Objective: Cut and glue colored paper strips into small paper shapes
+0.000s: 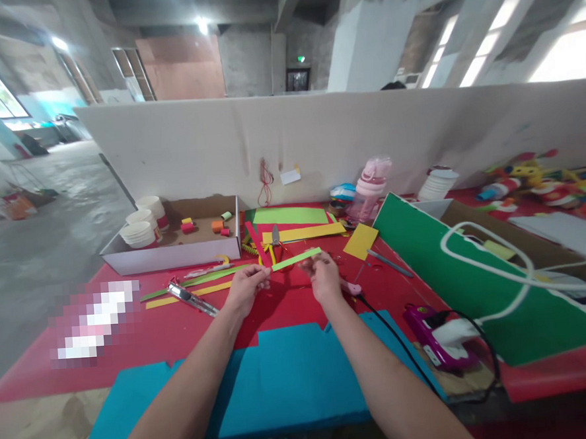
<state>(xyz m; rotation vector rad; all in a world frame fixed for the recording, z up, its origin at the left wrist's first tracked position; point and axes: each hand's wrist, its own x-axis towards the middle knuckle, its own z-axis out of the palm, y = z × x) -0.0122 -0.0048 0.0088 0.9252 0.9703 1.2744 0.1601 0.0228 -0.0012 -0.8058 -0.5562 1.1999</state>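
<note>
Board [303, 378], blue, at near table edge. Left hand [250, 285] fingers pinch left end of green strip [296, 259]; right hand [323, 275] fingers pinch its other end. Strip is between the hands, above red table cover [279, 310]. Box cutter [193, 300] left of left hand. Pliers [275, 239] just beyond strip. Farther: open box [176, 256] with cups [139, 234], pink bottle [370, 185], white partition [317, 132].

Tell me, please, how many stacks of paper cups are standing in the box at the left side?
3. The front stack, the middle stack just behind it, and the rear stack, all in the box's left end. More could be hidden behind them.
</note>
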